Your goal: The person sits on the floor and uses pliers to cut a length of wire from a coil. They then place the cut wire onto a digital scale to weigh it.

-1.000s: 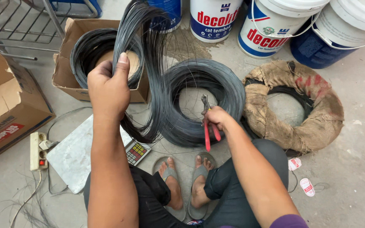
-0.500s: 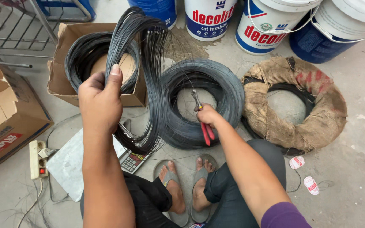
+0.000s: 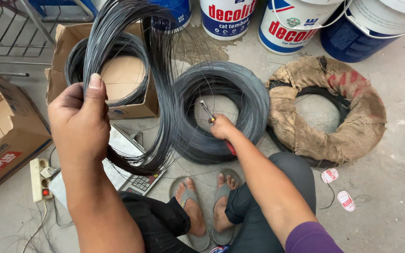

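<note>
Here, your left hand (image 3: 78, 124) is clenched around a bundle of thin dark wire loops (image 3: 123, 70), thumb pressed up along the strands so the loose hoop stays gathered and lifted off the floor. Your right hand (image 3: 222, 127) is closed on red-handled pliers (image 3: 212, 119), their tip pointing toward eleven o'clock into the hollow of the big wire coil (image 3: 221, 110); the jaws seem to be at a strand, though the wire there is too fine to be sure. That coil lies flat on the floor just beyond your sandalled feet (image 3: 202, 201), close enough to work from a squat. At nine o'clock from it, a cardboard box (image 3: 132, 110) holds another coil, partly behind the raised bundle. At three o'clock lies a coil wrapped in burlap (image 3: 333, 107). Paint buckets (image 3: 291, 21) line the twelve o'clock edge. Under your left forearm lie a calculator (image 3: 139, 182) and a power strip (image 3: 41, 180). The bare concrete floor (image 3: 394, 187) carries wire scraps and two small labels.
</note>
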